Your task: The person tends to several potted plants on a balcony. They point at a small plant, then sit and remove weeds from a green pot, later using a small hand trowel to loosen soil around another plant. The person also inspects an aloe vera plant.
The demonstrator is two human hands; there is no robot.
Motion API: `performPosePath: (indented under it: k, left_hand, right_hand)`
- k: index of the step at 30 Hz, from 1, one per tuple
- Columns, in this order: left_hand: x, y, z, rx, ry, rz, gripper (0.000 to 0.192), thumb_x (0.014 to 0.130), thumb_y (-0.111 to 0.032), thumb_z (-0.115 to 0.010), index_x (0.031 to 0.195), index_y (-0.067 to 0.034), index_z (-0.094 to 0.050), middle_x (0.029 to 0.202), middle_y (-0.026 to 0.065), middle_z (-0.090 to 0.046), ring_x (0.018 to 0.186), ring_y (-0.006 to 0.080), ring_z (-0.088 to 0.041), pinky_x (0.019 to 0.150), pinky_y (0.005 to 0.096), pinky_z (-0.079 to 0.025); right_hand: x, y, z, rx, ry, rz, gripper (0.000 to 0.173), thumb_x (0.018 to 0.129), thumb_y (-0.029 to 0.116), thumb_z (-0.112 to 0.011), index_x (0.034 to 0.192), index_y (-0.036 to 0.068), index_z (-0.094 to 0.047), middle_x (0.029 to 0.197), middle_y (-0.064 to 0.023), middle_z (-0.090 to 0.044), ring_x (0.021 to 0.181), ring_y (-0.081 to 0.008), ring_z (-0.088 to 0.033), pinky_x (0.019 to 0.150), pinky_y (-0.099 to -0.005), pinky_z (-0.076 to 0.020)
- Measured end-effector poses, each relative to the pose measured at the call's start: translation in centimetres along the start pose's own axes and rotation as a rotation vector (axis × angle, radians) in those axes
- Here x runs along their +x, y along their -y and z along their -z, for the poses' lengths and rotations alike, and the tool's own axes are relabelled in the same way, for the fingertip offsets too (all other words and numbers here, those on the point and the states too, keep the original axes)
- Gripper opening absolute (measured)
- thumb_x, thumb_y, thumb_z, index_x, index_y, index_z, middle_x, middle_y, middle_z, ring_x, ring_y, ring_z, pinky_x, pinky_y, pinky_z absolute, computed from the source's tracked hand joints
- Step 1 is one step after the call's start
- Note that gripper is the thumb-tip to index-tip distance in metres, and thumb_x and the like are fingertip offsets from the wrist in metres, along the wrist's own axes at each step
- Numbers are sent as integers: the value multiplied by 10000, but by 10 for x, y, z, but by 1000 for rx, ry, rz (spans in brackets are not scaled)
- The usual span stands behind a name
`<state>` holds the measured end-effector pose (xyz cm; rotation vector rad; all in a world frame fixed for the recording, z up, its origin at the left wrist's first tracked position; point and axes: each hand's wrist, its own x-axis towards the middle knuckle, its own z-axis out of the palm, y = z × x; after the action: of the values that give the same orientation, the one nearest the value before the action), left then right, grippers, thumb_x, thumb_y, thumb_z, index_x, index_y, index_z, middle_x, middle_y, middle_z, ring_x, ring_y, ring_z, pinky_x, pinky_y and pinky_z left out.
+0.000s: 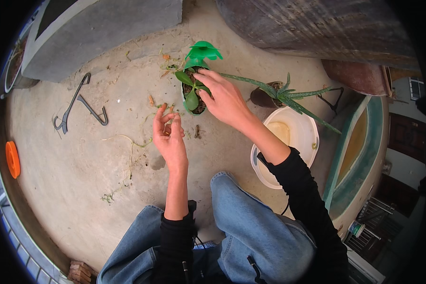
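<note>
A green planter (183, 93), apparently cut from a plastic bottle, holds brown soil and a small succulent (191, 100) with broad rounded leaves. Its far end carries a green petal-shaped plastic piece (203, 50). My right hand (222, 97) reaches over the planter's right side, fingers spread, with fingertips at the soil and leaves. Part of the plant is hidden under it. Just below and left of the planter, my left hand (169, 136) is raised with fingers bent and apart; nothing shows in it. Wilted stems and orange bits (151, 100) lie on the concrete around it.
An aloe plant (282, 95) in a dark pot (262, 96) stands to the right, above a white plastic basin (307, 136). Broken black hanger pieces (71, 103) and an orange plastic object (12, 159) lie left. Trailing stems (131, 152) cross the floor.
</note>
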<state>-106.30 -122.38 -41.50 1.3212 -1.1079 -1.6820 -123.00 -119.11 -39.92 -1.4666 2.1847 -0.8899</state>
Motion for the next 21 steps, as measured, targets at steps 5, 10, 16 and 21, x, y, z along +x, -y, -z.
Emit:
performPosePath:
  k: [5, 10, 16, 21]
  left_hand:
    - [0, 1, 0, 1, 27, -17, 426, 928, -64, -593, 1348, -19, -540, 989, 12, -607, 659, 57, -461, 607, 215, -402]
    - [2, 2, 3, -15, 12, -14, 422, 927, -57, -590, 1343, -9, -539, 990, 18, -613, 656, 56, -463, 602, 217, -399]
    - [5, 4, 5, -43, 11, -19, 434, 916, -73, -616, 1343, -33, -548, 980, 5, -623, 650, 39, -466, 576, 204, -417]
    - [6, 4, 7, -75, 1, 13, 427, 916, -70, -615, 1336, -26, -551, 970, 6, -615, 648, 41, -462, 572, 205, -399]
  right_hand:
    - [15, -3, -7, 16, 44, -38, 356, 927, 64, -551, 1278, 25, -593, 1374, -142, -549, 1162, -378, -571, 966, -423, -470]
    - [12, -10, 5, 281, 0, -89, 385, 938, 7, -483, 1297, 39, -616, 1407, -80, -554, 672, -166, -624, 665, -292, -510]
    - [-14, -11, 15, 988, -19, -475, 410, 939, 9, -509, 1336, 58, -600, 1051, -58, -659, 491, -47, -439, 479, -225, -379]
    - [-31, -7, 22, 1177, -70, -425, 373, 945, 32, -536, 1309, 51, -615, 750, 25, -573, 484, -40, -421, 469, -217, -349]
